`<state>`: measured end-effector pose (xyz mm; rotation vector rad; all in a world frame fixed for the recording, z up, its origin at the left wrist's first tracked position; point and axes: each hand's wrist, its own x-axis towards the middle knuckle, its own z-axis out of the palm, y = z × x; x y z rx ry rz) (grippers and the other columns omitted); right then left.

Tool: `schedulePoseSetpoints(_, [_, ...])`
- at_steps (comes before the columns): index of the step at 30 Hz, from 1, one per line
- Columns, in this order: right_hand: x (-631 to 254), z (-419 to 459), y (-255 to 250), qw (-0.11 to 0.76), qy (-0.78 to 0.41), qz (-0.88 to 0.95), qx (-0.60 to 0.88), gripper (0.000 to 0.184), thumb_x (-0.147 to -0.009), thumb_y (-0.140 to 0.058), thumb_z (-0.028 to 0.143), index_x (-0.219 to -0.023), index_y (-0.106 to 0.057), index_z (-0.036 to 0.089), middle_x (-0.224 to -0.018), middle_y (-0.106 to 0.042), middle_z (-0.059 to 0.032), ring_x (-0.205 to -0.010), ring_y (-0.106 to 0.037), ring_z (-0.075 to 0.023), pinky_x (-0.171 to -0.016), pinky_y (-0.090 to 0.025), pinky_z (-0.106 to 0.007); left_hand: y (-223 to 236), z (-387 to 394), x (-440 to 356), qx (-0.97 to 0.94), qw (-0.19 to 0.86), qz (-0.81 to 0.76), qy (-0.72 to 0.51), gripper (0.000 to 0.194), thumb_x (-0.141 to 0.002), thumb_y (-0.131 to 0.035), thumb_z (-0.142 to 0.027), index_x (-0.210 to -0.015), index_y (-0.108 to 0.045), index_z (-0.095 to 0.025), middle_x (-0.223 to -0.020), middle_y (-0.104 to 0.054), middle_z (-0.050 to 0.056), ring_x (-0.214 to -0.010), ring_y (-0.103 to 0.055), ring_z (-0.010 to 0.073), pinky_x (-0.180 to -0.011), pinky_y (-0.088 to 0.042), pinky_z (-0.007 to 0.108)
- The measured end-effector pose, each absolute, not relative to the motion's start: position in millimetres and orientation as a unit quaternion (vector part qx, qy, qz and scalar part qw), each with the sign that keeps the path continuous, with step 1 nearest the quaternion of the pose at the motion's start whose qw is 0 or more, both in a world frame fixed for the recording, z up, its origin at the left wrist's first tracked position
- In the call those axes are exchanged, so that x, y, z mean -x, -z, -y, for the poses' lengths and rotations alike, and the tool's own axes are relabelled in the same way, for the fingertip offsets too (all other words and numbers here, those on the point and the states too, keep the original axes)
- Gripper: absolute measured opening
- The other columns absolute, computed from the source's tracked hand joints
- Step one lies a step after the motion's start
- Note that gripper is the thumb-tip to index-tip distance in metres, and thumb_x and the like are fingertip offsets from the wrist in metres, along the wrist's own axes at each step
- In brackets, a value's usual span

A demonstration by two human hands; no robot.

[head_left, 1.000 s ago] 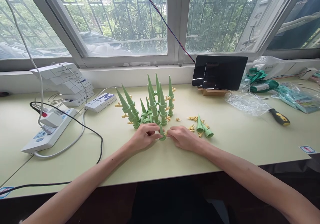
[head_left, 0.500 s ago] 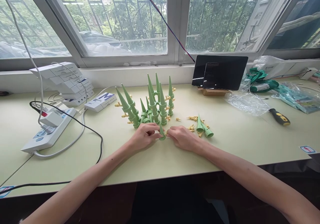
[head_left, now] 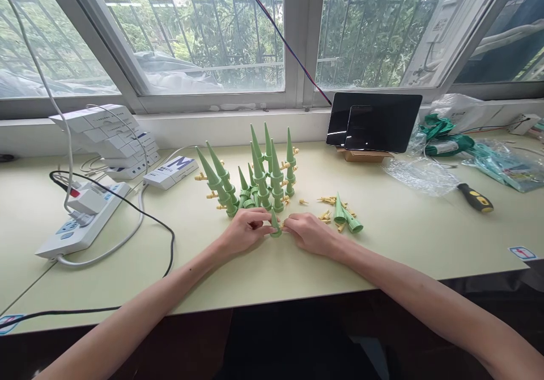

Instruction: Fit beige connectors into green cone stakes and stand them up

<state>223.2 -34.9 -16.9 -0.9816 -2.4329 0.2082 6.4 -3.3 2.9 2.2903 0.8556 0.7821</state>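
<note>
Between my hands a green plastic watering spike (head_left: 275, 225) stands point up, just above or on the table. My left hand (head_left: 245, 230) is closed on its left side, thumb and fingers pinching it. My right hand (head_left: 309, 230) pinches a small yellow valve (head_left: 283, 226) against the spike's right side; the fingers cover most of it. Behind them rise stacked green spikes (head_left: 260, 179) with yellow valves poking out sideways. To the right lie loose green spikes (head_left: 349, 218) among several loose yellow valves (head_left: 325, 217).
A power strip (head_left: 80, 227) with cables and stacked white boxes (head_left: 123, 142) fill the left. A tablet (head_left: 386, 122) leans on a cardboard stand at the back. Further right are a screwdriver (head_left: 475, 197), clear plastic wrap (head_left: 420, 177) and green packaging (head_left: 501, 162). Windows stand behind the table.
</note>
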Motion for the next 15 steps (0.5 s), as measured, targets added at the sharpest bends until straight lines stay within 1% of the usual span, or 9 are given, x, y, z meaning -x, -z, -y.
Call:
schedulePoseSetpoints(4, [-223.2, 34.9, 18.6, 0.251, -0.052, 0.899, 0.356, 0.023, -0.094, -0.049, 0.010, -0.071, -0.053, 0.014, -0.069, -0.053, -0.0025, -0.056, -0.038, -0.0107, -0.056, -0.030, -0.024, -2.5, 3.1, -6.2, -0.859, 0.278, -0.318, -0.290, 0.021, -0.086, -0.064, -0.030, -0.074, -0.069, -0.014, -0.068, -0.053, 0.000, -0.052, -0.031, 0.0069, -0.046, -0.029, 0.022])
schedulePoseSetpoints(11, [-223.0, 33.8, 17.3, 0.244, -0.071, 0.897, 0.362, 0.024, -0.094, -0.050, 0.011, -0.070, -0.052, 0.014, -0.068, -0.053, -0.0016, -0.054, -0.038, -0.0099, -0.055, -0.030, -0.024, -2.8, 3.7, -6.3, -0.857, 0.280, -0.315, -0.297, 0.023, -0.087, -0.064, -0.031, -0.072, -0.069, -0.014, -0.069, -0.054, 0.000, -0.051, -0.031, 0.0068, -0.045, -0.030, 0.022])
schedulePoseSetpoints(15, [-223.5, 34.5, 16.4, 0.246, -0.060, 0.899, 0.357, 0.024, -0.095, -0.049, 0.012, -0.071, -0.053, 0.014, -0.068, -0.053, -0.0020, -0.054, -0.038, -0.0101, -0.055, -0.031, -0.024, -2.6, 3.4, -6.0, -0.859, 0.276, -0.313, -0.298, 0.023, -0.087, -0.064, -0.031, -0.072, -0.069, -0.014, -0.068, -0.053, 0.000, -0.052, -0.030, 0.0069, -0.045, -0.029, 0.022])
